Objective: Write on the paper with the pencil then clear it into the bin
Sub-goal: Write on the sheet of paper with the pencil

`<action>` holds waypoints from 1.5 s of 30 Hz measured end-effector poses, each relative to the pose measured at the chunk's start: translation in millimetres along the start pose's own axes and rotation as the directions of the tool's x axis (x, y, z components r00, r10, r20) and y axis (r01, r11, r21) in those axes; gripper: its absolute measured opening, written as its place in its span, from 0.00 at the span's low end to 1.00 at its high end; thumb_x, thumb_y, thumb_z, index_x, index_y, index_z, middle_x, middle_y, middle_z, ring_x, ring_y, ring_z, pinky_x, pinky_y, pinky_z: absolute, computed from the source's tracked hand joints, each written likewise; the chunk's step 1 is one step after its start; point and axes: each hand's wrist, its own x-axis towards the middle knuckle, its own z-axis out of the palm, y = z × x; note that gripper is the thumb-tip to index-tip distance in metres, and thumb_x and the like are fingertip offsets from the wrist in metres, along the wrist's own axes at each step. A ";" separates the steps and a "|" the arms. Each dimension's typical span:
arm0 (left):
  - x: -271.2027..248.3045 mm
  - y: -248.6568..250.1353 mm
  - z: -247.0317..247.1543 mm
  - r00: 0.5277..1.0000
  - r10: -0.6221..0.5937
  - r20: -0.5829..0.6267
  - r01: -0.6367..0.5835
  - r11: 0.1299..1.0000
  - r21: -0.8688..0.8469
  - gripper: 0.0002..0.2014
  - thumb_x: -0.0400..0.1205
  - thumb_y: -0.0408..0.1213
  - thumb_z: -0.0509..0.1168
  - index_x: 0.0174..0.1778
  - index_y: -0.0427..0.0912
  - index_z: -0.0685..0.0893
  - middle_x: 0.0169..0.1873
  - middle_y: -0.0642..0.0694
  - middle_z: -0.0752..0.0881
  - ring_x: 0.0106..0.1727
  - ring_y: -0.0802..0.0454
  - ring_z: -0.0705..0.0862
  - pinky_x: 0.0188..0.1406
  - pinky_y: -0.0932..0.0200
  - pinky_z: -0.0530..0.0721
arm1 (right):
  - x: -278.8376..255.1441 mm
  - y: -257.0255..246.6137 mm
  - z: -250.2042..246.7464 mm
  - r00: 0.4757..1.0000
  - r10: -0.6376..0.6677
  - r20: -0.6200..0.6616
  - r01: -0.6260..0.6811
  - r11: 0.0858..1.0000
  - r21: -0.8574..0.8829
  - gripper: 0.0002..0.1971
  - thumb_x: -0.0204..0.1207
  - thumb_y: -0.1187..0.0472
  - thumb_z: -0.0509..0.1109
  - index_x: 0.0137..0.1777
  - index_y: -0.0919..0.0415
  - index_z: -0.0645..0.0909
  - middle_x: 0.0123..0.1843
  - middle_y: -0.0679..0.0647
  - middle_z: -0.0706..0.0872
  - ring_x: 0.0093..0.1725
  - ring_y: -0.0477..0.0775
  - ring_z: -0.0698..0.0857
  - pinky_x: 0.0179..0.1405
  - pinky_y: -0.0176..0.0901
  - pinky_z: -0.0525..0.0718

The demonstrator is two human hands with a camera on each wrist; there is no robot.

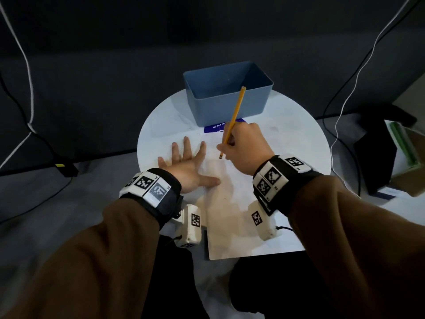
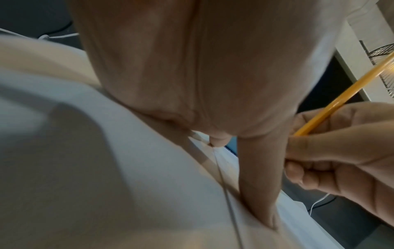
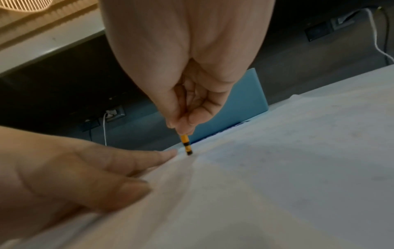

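Both arms wear long brown sleeves (image 1: 96, 252) of soft, lightly creased cloth reaching to the wrists. Each wrist carries a broad black band (image 1: 296, 180) faced with white square tiles printed with black-and-white fiducial markers; one tile on the left band (image 1: 151, 187) looks greyer than its neighbours. Under each wrist hangs a white boxy camera housing (image 1: 192, 224) bearing its own marker, and a thin black cable (image 1: 284, 227) leaves the right housing. Dark trousers (image 1: 174, 284) cover the legs.

Yellow pencil (image 1: 234, 120), blue bin (image 1: 226, 104), white paper (image 1: 239, 203)
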 end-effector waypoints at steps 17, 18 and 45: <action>-0.9 0.3 -2.1 1.000 0.006 0.023 -0.006 1.000 -0.012 0.55 0.77 0.70 0.64 0.85 0.61 0.30 0.82 0.47 0.22 0.83 0.41 0.23 0.80 0.26 0.35 | 8.0 8.7 -5.3 1.000 0.017 0.023 -0.015 0.996 -0.093 0.17 0.80 0.58 0.76 0.34 0.53 0.72 0.38 0.52 0.80 0.39 0.52 0.80 0.30 0.31 0.66; -1.2 0.3 -2.3 1.000 0.007 0.025 -0.006 1.000 -0.015 0.55 0.77 0.69 0.65 0.85 0.61 0.30 0.82 0.47 0.22 0.83 0.41 0.23 0.80 0.26 0.34 | 7.5 9.9 -8.3 1.000 0.019 0.015 -0.017 0.996 -0.091 0.16 0.80 0.58 0.76 0.34 0.55 0.73 0.38 0.53 0.81 0.39 0.52 0.80 0.29 0.31 0.66; -0.3 2.5 -3.5 0.999 0.003 0.037 -0.004 0.999 0.037 0.54 0.77 0.71 0.63 0.84 0.62 0.28 0.82 0.46 0.22 0.83 0.39 0.24 0.80 0.24 0.38 | -3.2 23.0 -15.8 0.994 0.092 -0.052 -0.090 0.995 0.039 0.12 0.77 0.56 0.80 0.38 0.58 0.81 0.38 0.55 0.88 0.42 0.56 0.89 0.51 0.55 0.89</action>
